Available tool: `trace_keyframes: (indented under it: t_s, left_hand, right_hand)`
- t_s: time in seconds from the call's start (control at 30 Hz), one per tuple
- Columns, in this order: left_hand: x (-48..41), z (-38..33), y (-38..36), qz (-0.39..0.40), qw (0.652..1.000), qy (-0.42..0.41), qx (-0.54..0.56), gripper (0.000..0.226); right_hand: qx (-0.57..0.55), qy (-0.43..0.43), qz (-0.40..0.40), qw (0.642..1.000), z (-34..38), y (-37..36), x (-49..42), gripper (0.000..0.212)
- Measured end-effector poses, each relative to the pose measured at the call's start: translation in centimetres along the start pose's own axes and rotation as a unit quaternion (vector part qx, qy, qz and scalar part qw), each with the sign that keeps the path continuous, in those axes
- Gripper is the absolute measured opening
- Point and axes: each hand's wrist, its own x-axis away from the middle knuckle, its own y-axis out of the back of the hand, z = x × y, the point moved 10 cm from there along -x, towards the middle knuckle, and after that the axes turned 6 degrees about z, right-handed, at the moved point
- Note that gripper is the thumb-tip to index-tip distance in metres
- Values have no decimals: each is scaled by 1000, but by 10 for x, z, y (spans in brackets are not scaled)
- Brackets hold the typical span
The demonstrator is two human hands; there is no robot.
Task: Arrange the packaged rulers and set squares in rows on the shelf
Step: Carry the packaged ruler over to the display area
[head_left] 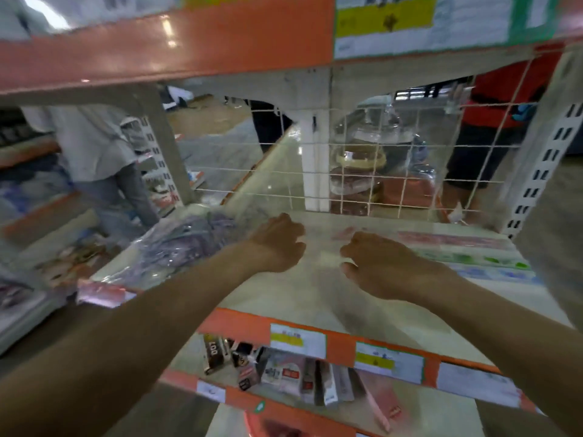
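2 hands, left (278, 244) and right (380, 267), over shelf (315, 299).

My left hand (277, 244) and right hand (378, 266) were turned away from me. Their backs hid my fingertips, so I could not tell whether either one gripped anything. A clear plastic sheet (268, 181) rose behind the left hand, its lower edge lost behind my knuckles and its outline smeared. The pink, green and blue packaged rulers (473, 258) lying on the pale shelf (315, 298) were blurred and their print was unreadable. Their right ends were hidden behind a grey upright (549, 247). The heap of clear bags with purple contents (176, 244) was too smeared to identify. The white price labels (298, 340) on the orange shelf edge were illegible.
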Motion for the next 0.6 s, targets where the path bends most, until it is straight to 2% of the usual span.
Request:
trace_keyframes:
  t_s: [0.17,0.33,0.43,0.53,0.6]
  left_hand:
    - [40,106,-7,14,996,59,61,24]
    - [76,165,-15,33,988,123,90,21]
    - [89,197,-21,30,983,153,96,23]
    - [98,217,-19,11,981,162,108,22]
    - [103,226,-18,0,979,164,120,25]
  right_hand:
    - [3,72,37,997,76,-18,-42,32]
    - [-3,125,69,990,134,-30,-68,37]
    - [-19,135,75,988,160,-36,-83,21]
    - [-61,112,55,990,177,-37,-96,44]
    - [-80,93,50,991,184,-39,-103,48]
